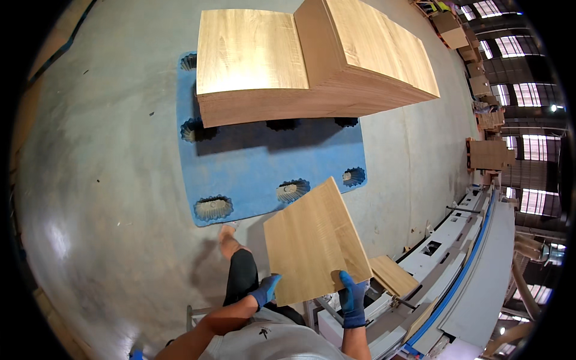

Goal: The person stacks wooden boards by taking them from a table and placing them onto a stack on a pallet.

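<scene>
A light wood-grain board (312, 243) is held out in front of my body, tilted, its face turned up. My left hand (265, 291), in a blue glove, grips its lower left edge. At the lower right corner my right hand (352, 298), gloved in blue too, has its thumb over the face; its other fingers are hidden behind the board. Beyond it, stacked wood-grain boards (258, 105) form a lower pile and a taller pile side by side on a blue plastic pallet (258, 171).
A long machine with rails (444, 246) runs along my right side. Another board (393, 275) lies at its near end. The pallet's near part is bare, with dark ribbed hollows (213, 207). Brown stacks (489, 155) stand far right. Grey concrete floor (120, 162) stretches left.
</scene>
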Demonstrator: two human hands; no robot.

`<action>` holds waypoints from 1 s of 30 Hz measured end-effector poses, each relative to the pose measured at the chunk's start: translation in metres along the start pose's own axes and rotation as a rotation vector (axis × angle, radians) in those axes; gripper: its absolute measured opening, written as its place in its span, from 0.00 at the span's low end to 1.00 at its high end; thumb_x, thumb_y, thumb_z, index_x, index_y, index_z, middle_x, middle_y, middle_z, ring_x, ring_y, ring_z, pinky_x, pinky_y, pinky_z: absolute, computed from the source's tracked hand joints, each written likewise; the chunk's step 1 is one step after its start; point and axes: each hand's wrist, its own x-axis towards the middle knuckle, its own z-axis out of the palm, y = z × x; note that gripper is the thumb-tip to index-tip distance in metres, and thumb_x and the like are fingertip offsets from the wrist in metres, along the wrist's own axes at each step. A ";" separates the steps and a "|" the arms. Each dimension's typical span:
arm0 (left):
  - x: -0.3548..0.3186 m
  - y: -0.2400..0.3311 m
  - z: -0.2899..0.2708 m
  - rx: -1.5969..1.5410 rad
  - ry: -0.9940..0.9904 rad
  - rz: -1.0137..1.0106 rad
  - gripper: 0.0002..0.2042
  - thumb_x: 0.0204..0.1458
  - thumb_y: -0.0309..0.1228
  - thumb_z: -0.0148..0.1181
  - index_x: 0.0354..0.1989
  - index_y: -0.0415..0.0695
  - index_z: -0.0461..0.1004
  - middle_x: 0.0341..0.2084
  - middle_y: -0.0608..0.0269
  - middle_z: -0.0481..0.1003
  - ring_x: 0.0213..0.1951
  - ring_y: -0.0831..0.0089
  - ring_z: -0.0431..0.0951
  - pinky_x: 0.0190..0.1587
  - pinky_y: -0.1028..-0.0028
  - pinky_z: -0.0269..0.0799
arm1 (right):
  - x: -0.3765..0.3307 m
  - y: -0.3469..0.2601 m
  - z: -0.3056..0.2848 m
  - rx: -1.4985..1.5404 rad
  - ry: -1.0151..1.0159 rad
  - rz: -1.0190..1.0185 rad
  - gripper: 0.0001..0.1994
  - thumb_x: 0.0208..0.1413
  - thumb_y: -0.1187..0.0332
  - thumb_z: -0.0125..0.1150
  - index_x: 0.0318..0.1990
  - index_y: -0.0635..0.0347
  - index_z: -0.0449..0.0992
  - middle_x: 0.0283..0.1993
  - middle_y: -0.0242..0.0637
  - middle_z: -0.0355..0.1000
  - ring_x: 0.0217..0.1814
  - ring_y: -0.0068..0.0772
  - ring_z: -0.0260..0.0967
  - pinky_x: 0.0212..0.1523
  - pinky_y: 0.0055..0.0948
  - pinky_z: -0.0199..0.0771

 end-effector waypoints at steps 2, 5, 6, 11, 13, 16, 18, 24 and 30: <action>-0.013 0.011 0.000 -0.016 0.016 -0.039 0.18 0.59 0.40 0.52 0.54 0.46 0.70 0.47 0.55 0.75 0.47 0.56 0.78 0.45 0.50 0.75 | 0.009 0.006 0.014 -0.037 0.016 0.069 0.28 0.53 0.79 0.59 0.62 0.62 0.62 0.57 0.40 0.69 0.57 0.39 0.69 0.56 0.37 0.73; -0.004 0.016 -0.015 -0.062 0.017 -0.105 0.19 0.58 0.43 0.53 0.55 0.49 0.69 0.47 0.56 0.75 0.47 0.55 0.77 0.43 0.45 0.74 | 0.020 0.012 0.030 -0.087 -0.015 0.115 0.27 0.53 0.78 0.60 0.62 0.62 0.63 0.56 0.40 0.69 0.56 0.38 0.70 0.56 0.37 0.73; 0.000 0.015 -0.018 -0.043 0.047 -0.073 0.20 0.57 0.44 0.54 0.55 0.49 0.69 0.47 0.56 0.75 0.47 0.55 0.77 0.43 0.45 0.74 | 0.021 0.014 0.034 -0.087 0.000 0.113 0.27 0.53 0.78 0.60 0.62 0.62 0.63 0.56 0.40 0.69 0.56 0.38 0.70 0.56 0.37 0.73; 0.031 0.013 -0.029 0.091 0.111 -0.030 0.24 0.56 0.45 0.54 0.59 0.47 0.66 0.52 0.55 0.72 0.53 0.53 0.74 0.52 0.47 0.70 | 0.030 0.012 0.043 -0.170 -0.003 0.089 0.27 0.53 0.76 0.63 0.62 0.62 0.63 0.56 0.40 0.70 0.55 0.38 0.71 0.55 0.37 0.74; 0.040 0.011 -0.024 0.047 0.120 0.032 0.24 0.56 0.46 0.55 0.58 0.48 0.66 0.52 0.57 0.73 0.52 0.55 0.75 0.52 0.49 0.70 | 0.031 0.012 0.042 -0.161 0.039 0.064 0.26 0.53 0.75 0.64 0.60 0.64 0.65 0.54 0.40 0.71 0.52 0.36 0.72 0.52 0.35 0.76; 0.087 -0.003 -0.076 0.137 0.045 0.267 0.24 0.55 0.46 0.56 0.58 0.48 0.67 0.51 0.58 0.73 0.50 0.57 0.76 0.51 0.51 0.72 | 0.036 0.013 0.055 -0.098 0.021 0.127 0.26 0.53 0.75 0.64 0.60 0.64 0.65 0.54 0.40 0.71 0.51 0.36 0.73 0.51 0.35 0.76; 0.089 0.001 -0.077 0.298 0.080 0.387 0.23 0.54 0.45 0.57 0.56 0.47 0.68 0.49 0.56 0.74 0.49 0.57 0.77 0.49 0.54 0.73 | 0.039 0.014 0.049 -0.043 0.040 0.162 0.27 0.53 0.76 0.63 0.61 0.63 0.63 0.56 0.40 0.70 0.54 0.38 0.71 0.54 0.36 0.75; 0.047 0.101 -0.025 0.996 0.462 0.772 0.23 0.51 0.38 0.58 0.53 0.38 0.70 0.38 0.45 0.77 0.43 0.54 0.78 0.45 0.62 0.74 | 0.072 0.031 0.007 0.150 0.130 0.080 0.22 0.54 0.80 0.59 0.58 0.63 0.68 0.51 0.40 0.73 0.50 0.39 0.73 0.51 0.38 0.76; -0.053 0.312 0.143 1.220 0.577 1.725 0.29 0.54 0.31 0.58 0.63 0.32 0.59 0.56 0.39 0.68 0.60 0.44 0.65 0.63 0.58 0.60 | 0.156 0.056 -0.063 0.313 0.268 -0.001 0.17 0.53 0.78 0.61 0.51 0.65 0.73 0.45 0.38 0.76 0.47 0.38 0.75 0.49 0.35 0.76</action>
